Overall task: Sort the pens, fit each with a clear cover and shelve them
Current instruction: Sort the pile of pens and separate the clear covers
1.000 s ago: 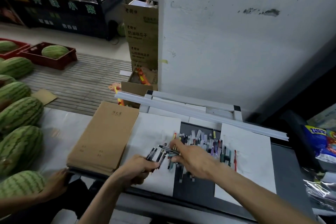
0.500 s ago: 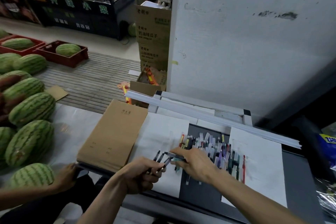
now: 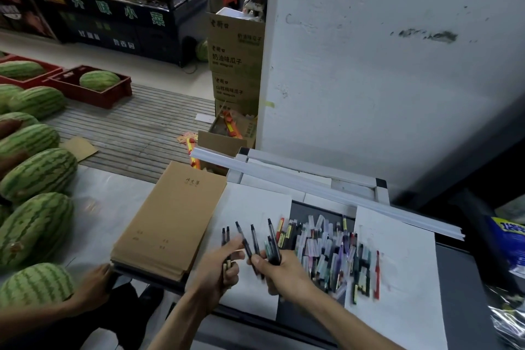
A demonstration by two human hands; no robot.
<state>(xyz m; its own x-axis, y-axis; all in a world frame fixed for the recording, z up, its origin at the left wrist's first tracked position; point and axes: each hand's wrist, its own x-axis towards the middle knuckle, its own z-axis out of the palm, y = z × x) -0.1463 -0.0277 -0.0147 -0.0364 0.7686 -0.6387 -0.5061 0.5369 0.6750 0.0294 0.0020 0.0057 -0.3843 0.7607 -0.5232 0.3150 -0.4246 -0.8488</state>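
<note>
A heap of mixed pens and clear covers (image 3: 332, 253) lies on the dark counter between two white sheets. My left hand (image 3: 218, 267) grips two dark pens (image 3: 225, 239) that point upward over the left white sheet (image 3: 255, 207). Beside it, my right hand (image 3: 281, 270) holds several dark pens (image 3: 272, 239) fanned out, just left of the heap. A single red pen (image 3: 377, 273) rests at the heap's right edge. Both hands nearly touch each other.
A stack of brown notebooks (image 3: 170, 224) sits left of the sheets. Another person's hand (image 3: 91, 284) rests at the counter's front left, near watermelons (image 3: 37, 224). White plastic strips (image 3: 312, 182) run across the back. A white pillar (image 3: 383, 65) stands behind; a blue packet (image 3: 508, 247) lies at the right.
My right hand has left the heap and come back toward me with several pens, now held upright. The left hand has lifted its pens slightly. The camera has shifted.
</note>
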